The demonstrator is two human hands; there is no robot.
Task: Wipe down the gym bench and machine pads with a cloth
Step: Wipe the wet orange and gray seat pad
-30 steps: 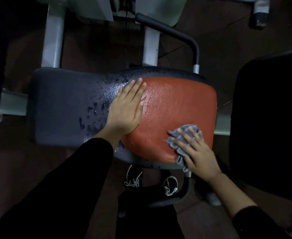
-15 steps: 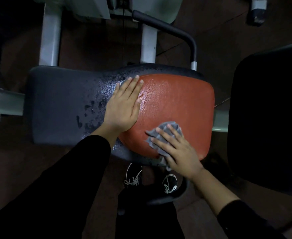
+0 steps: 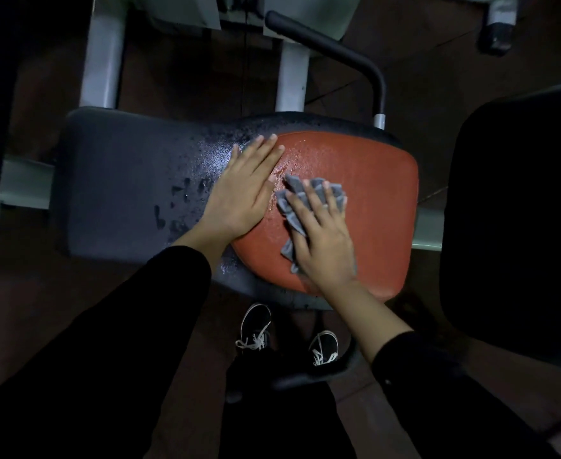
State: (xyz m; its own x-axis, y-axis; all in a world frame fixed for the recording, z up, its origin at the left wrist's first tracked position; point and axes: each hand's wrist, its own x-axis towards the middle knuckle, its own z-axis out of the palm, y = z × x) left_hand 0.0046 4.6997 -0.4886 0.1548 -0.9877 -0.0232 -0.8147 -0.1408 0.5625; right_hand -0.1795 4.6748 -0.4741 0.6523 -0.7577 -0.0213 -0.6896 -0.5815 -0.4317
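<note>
Orange-red vinyl covers the right part of the bench (image 3: 371, 180), and the left part is dark grey; many small water drops shine on the grey surface near the middle and along the seam between the two colours. The left hand (image 3: 242, 190) lies flat on this seam with straight fingers, palm down, holding nothing, partly on the grey side and partly on the orange side. The right hand (image 3: 325, 236) is just beside it, on the orange part, and it presses a grey cloth (image 3: 292, 207) against the pad with spread, straight fingers. The cloth is crumpled under the palm, and its edges come out in front of the fingertips and at the left side of the hand. The thumb of the left hand is very close to the cloth, but I cannot tell if they touch.

Both arms wear black sleeves (image 3: 123, 342). Below the near edge of the bench two black shoes with white laces (image 3: 255, 329) stand on the dark floor (image 3: 40, 293). Behind the bench there are pale metal frame posts (image 3: 101, 54) and a curved black handle (image 3: 348, 54). At the right side a big black pad (image 3: 517, 210) stands near the bench, in deep shadow.
</note>
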